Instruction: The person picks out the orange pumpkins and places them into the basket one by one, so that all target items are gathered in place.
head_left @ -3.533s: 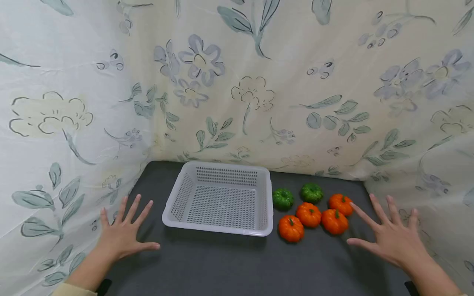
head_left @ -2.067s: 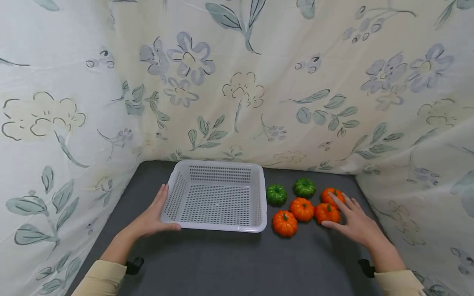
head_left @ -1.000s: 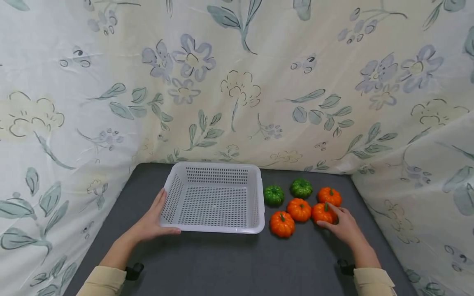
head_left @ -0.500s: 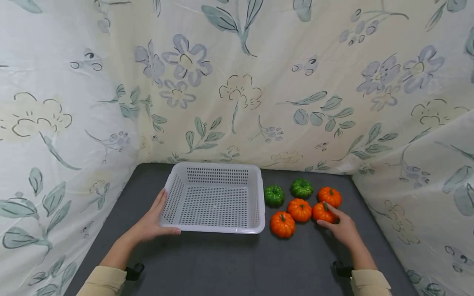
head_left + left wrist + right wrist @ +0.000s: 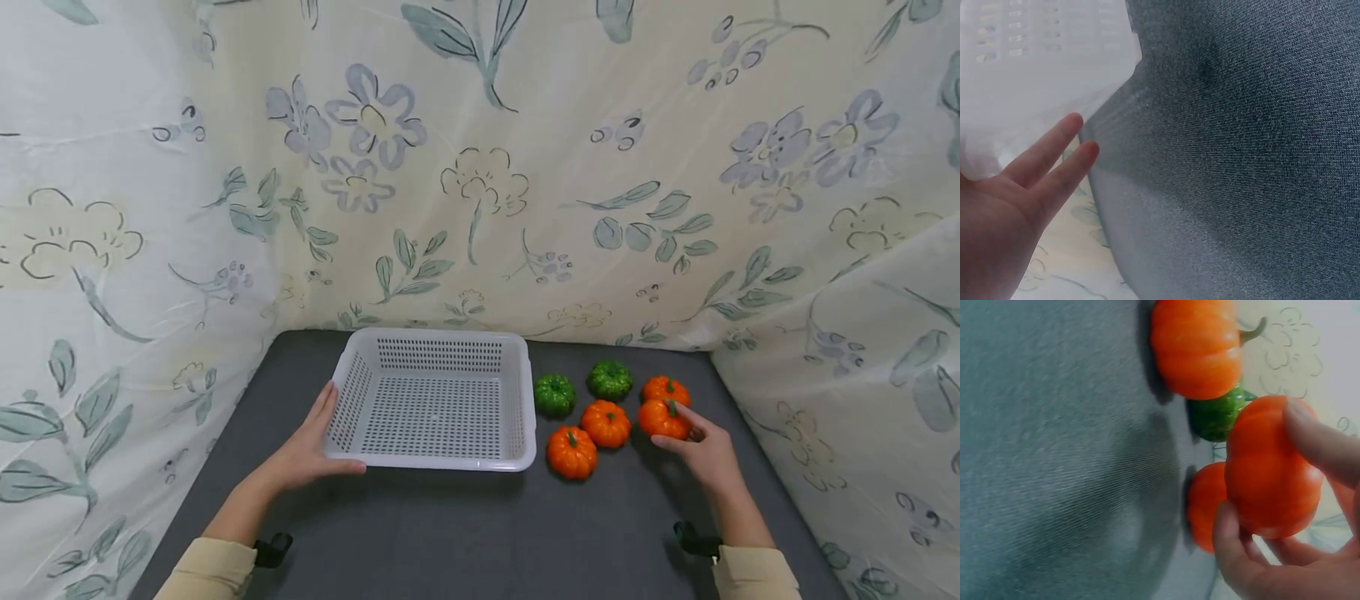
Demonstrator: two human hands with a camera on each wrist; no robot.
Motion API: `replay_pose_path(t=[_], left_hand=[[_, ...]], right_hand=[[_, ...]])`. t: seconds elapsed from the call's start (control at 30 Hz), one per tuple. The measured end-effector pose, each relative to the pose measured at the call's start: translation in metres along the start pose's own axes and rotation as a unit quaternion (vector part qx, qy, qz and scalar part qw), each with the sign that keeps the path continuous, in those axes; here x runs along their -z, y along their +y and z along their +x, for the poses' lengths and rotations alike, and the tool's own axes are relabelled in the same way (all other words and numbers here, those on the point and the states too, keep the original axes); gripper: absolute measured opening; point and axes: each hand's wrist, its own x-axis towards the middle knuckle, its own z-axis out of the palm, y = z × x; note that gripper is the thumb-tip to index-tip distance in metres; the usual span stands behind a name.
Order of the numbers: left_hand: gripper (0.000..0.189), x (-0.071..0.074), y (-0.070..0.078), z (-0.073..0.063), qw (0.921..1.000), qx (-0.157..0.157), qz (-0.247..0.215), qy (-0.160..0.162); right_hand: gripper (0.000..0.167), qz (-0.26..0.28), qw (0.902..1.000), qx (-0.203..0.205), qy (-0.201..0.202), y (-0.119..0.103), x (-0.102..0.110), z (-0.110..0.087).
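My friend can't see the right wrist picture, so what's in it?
A person's right hand grips a shiny, ribbed orange pumpkin above a grey woven cloth. Two more orange pumpkins and a glossy green pumpkin rest on the cloth, before pale flowered fabric.

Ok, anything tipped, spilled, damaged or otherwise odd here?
Nothing stands out. The white perforated plastic basket sits upright, and no damage shows on it, the ribbed orange pumpkin in the right hand, or the three other orange pumpkins and two round green pumpkins on the dark grey table.

Pale cloth (image 5: 555,167) with bluish flowers and green leaves along 3 sides of a dark grey table (image 5: 465,533)
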Motion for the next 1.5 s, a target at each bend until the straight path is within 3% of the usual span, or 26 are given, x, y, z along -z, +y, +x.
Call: replay_pose_path(t=[0.4, 0.7, 1.5], left_hand=[[0.139, -0.001, 0.001, -0.002, 1.0000, -0.004, -0.008, 0.004], [0.139, -0.003, 0.000, -0.002, 1.0000, -0.003, -0.003, 0.006], [0.140, -0.003, 0.000, -0.002, 0.9999, 0.000, 0.008, 0.010]], right_hand=[[0.092, -0.041, 0.9970, 0.064, 0.016, -0.022, 0.003, -0.006], [0.088, -0.079, 0.9885, 0.125, 0.035, -0.042, 0.000, -0.012], [0.083, -0.028, 0.9832, 0.180, -0.016, -0.099, -0.025, -0.019]])
